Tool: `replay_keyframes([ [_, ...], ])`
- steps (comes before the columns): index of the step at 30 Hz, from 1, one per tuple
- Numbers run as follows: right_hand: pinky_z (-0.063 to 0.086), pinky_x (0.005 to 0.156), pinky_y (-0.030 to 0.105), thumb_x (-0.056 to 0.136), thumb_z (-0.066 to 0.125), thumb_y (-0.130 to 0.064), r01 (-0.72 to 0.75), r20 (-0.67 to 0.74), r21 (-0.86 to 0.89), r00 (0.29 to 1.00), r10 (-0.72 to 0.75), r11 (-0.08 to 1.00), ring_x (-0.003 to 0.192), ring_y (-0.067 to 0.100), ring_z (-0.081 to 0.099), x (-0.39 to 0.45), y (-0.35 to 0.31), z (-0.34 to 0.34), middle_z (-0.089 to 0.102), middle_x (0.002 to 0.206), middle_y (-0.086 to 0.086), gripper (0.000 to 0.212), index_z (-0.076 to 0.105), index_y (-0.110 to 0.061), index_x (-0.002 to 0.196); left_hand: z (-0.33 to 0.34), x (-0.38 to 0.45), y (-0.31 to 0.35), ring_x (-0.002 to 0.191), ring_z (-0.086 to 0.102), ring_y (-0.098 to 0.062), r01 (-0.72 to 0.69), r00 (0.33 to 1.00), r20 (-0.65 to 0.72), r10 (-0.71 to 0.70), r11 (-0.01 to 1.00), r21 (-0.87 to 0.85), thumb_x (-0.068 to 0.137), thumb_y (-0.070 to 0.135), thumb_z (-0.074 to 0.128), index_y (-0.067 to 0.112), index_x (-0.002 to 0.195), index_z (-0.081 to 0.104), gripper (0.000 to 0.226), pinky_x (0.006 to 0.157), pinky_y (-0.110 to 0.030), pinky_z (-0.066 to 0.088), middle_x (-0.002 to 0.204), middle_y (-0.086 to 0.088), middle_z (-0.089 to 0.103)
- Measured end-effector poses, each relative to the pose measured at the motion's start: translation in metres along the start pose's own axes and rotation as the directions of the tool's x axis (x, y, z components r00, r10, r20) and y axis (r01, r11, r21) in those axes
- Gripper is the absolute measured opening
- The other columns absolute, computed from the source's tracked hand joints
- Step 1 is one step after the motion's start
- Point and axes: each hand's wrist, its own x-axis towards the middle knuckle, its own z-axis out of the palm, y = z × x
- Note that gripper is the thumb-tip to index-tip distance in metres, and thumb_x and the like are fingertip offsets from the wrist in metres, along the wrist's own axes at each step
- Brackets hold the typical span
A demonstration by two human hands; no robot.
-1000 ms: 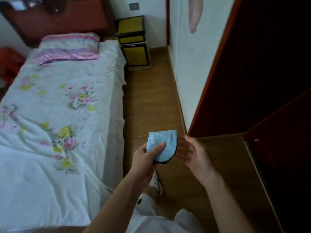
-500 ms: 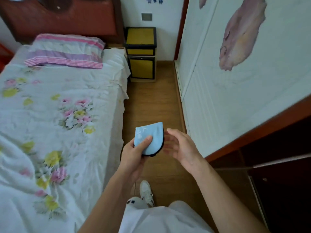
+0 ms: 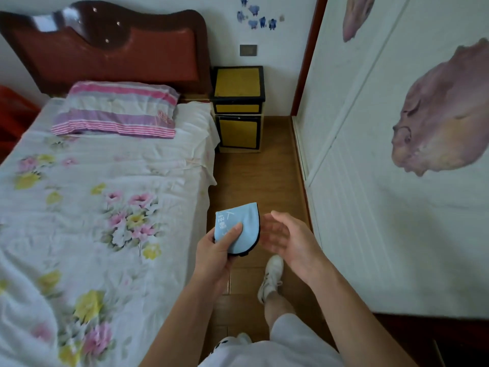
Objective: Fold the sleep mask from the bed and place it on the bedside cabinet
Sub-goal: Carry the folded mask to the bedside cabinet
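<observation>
The bed [image 3: 100, 207], under a floral sheet, fills the left side, its long edge running beside a narrow strip of wooden floor [image 3: 254, 178] that leads straight ahead. A striped pillow [image 3: 116, 109] lies at the head, below the dark red headboard [image 3: 105, 54]. At the far end of the strip the yellow bedside cabinet [image 3: 238, 107] stands touching the bed's corner, its flat top bare. A white panelled wall [image 3: 397, 207] with a large pinkish print closes the floor strip on the right, so the free room is only that lane between bed edge and wall. Compared with half a second ago, the view has tilted up: the whole headboard and some blue wall stickers [image 3: 256, 18] now show, the cabinet sits lower in the picture, and the dark doorway at the right has dropped out of sight. The left hand [image 3: 219, 255] grasps the folded blue sleep mask [image 3: 238, 229], thumb pressed on its printed face, above the floor just beside the bed edge and well short of the cabinet. The right hand [image 3: 288, 239] hovers just right of the mask, fingers spread and relaxed, holding nothing and not touching it. A white shoe [image 3: 271, 276] shows on the floor below.
</observation>
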Motion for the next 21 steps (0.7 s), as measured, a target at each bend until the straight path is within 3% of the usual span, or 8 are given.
replay_keyframes([
  [7, 0.06, 0.085, 0.042, 0.089, 0.067, -0.033, -0.03, 0.004, 0.039, 1.0, 0.029, 0.999, 0.098, 0.031, 0.073, 0.117, -0.06, -0.004, 0.073, 0.104, 0.015, 0.029, 0.074, -0.011, 0.106, 0.046, 0.116, 0.045, 0.085, 0.076, -0.023, 0.009, 1.0, -0.015, -0.009, 1.0, 0.021, 0.065, 0.023, 0.083, 0.007, 0.104, 0.072, 0.043, 0.064, -0.028, 0.062, 0.096, -0.012, 0.08],
  [14, 0.06, 0.079, 0.039, 0.084, 0.07, -0.034, -0.054, 0.021, 0.065, 0.998, 0.052, 0.996, 0.095, 0.03, 0.075, 0.24, -0.172, -0.015, 0.078, 0.097, 0.01, 0.029, 0.076, -0.011, 0.102, 0.134, 0.239, 0.103, 0.091, 0.076, -0.026, 0.058, 0.998, -0.026, -0.059, 0.998, -0.036, 0.078, 0.014, 0.077, 0.003, 0.11, 0.069, 0.035, 0.064, -0.027, 0.062, 0.102, -0.014, 0.079],
  [21, 0.06, 0.088, 0.044, 0.088, 0.068, -0.031, -0.053, 0.011, 0.068, 0.999, 0.052, 0.996, 0.103, 0.033, 0.072, 0.322, -0.255, -0.016, 0.073, 0.11, 0.017, 0.03, 0.073, -0.009, 0.109, 0.188, 0.325, 0.156, 0.092, 0.076, -0.027, 0.019, 1.0, -0.017, -0.02, 0.999, -0.038, 0.065, 0.024, 0.084, 0.004, 0.108, 0.071, 0.05, 0.064, -0.028, 0.061, 0.103, -0.015, 0.079],
])
